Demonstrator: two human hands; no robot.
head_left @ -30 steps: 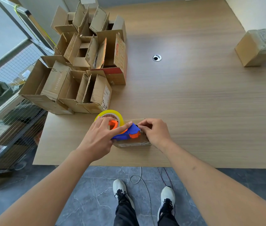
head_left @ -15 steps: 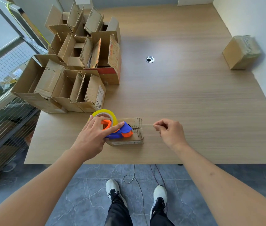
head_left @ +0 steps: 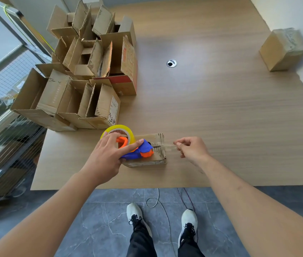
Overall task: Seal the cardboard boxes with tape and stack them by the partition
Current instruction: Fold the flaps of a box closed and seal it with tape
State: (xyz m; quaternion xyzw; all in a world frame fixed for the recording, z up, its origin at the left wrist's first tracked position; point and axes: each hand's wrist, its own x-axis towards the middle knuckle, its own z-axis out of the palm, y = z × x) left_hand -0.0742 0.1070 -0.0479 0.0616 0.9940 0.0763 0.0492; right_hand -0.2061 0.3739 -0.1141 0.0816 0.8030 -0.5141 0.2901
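As right hand [head_left: 191, 151] withdrew, tape [head_left: 167, 145] lengthened

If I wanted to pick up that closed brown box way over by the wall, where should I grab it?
Probably by its two opposite brown side walls, coming down from above with a hand on each. The sealed brown cardboard box sits tilted against the white wall, so its far side looks blocked. Its taped top looks slick, and no flaps stick up, so the plain sides look the best hold.

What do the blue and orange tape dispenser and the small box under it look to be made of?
Blue and orange tape dispenser: apparently moulded plastic, with smooth, bright, solid colours. Small brown box: matte corrugated cardboard, with a fluted edge showing along its flap.
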